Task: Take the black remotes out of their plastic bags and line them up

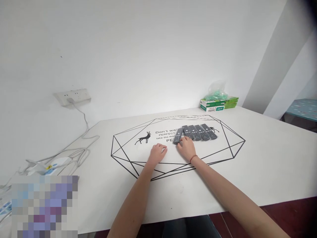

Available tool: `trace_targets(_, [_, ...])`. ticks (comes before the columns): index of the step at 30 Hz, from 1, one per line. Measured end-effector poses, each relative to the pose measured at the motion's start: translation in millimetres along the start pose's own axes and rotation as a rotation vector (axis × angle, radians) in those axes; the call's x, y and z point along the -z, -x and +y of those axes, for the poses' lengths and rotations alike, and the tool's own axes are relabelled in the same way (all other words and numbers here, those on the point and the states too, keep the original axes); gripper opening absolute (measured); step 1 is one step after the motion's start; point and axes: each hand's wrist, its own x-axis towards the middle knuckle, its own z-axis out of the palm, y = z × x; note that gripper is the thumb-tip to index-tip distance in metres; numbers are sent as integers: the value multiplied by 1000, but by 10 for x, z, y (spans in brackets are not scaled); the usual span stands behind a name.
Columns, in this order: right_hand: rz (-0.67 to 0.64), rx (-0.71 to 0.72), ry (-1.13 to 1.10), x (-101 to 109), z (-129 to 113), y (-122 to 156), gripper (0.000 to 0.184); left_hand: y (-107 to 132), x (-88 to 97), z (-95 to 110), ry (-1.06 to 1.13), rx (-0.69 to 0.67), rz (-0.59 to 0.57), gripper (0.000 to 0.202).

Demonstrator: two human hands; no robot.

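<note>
My right hand (187, 148) is at the lower end of a dark remote control (178, 135) in a clear plastic sleeve, thumb and fingers closed on its edge. That remote lies at the left of a row and slants the other way from the rest. Beside it, several similar sleeved remote controls (198, 132) lie side by side on the mat. To the left, my left hand (158, 153) rests on the mat, holding nothing, its fingers loosely bent and the thumb a little apart. The fingertips of my right hand are partly hidden.
A white table mat (138, 155) with black lines, deer and lettering covers the white table (267, 158). Green-and-white boxes (213, 105) with a plastic bag (217, 92) on top stand by the wall. Cables (81, 152) run along the left from a wall socket (78, 96).
</note>
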Motion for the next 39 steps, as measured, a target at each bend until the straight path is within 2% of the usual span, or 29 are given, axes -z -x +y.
trace_targets(2, [-39,-65,-33,-40,-84,-10,27,-62,-13,28,17,55,29,35])
trace_targets(5, [-10,-229,-78,-117,-218,-65,36,-189,-41,73,14,127,45,48])
trace_targets(8, [13,-351,-333,-183,-292,-126,32,-283,-88,98,3,171,74,56])
trace_targets(12, [-65,-365,-640,-218,-291,-139,30,-301,-140,86,61,160,123,61])
trace_targets(15, [-130,-365,-765,-197,-304,-102,29,-288,-151,84,306,153,122,55])
trace_targets(18, [-184,-371,-970,-128,-367,-61,31,-287,-162,135,732,164,132,44])
trace_targets(20, [-234,-384,-1165,-65,-422,-41,35,-290,-164,193,987,178,155,48])
trace_targets(22, [-303,-404,-1309,-8,-471,-22,36,-290,-148,252,1137,197,209,49])
trace_targets(25, [-435,-395,-1340,33,-527,17,31,-286,-74,324,1264,212,287,47])
trace_targets(29, [-544,-355,-1372,28,-582,78,28,-279,62,397,1421,210,347,48])
trace_targets(33, [-688,-422,-1512,61,-633,113,25,-263,172,433,1507,146,391,49])
trace_targets(39, [-751,-471,-1622,136,-678,138,31,-224,310,438,1527,133,420,46])
